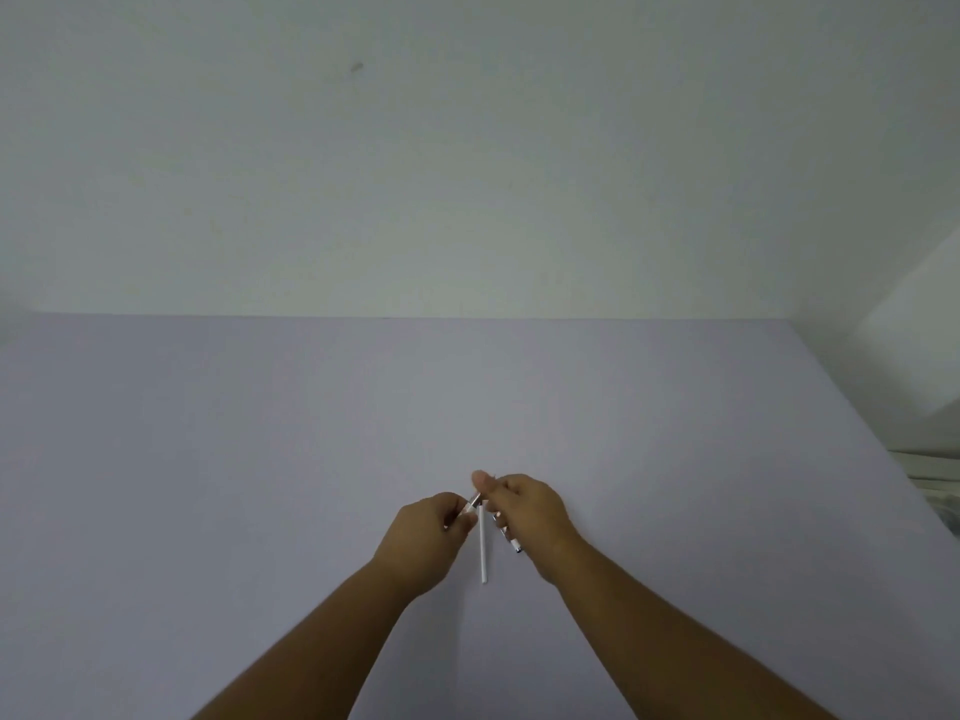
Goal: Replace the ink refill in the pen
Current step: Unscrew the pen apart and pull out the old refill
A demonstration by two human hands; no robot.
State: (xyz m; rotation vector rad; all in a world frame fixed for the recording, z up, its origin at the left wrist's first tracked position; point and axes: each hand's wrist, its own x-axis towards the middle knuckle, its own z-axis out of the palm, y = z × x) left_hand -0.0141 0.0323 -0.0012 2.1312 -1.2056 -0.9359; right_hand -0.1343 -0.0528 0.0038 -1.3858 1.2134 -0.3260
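Observation:
My left hand (434, 532) and my right hand (527, 511) meet above the pale lilac table (260, 459). The left fingers pinch a short silvery pen part (472, 503) that points up and right toward the right thumb. A longer white pen barrel (508, 535) with a dark tip slants down and right out of my right hand's grip. A thin white refill (483, 545) shows between the two hands, running straight toward me; whether it rests on the table or hangs from the fingers I cannot tell.
A plain white wall (467, 148) rises behind the table's far edge. The table's right edge runs diagonally at the right, with a pale object (935, 475) beyond it.

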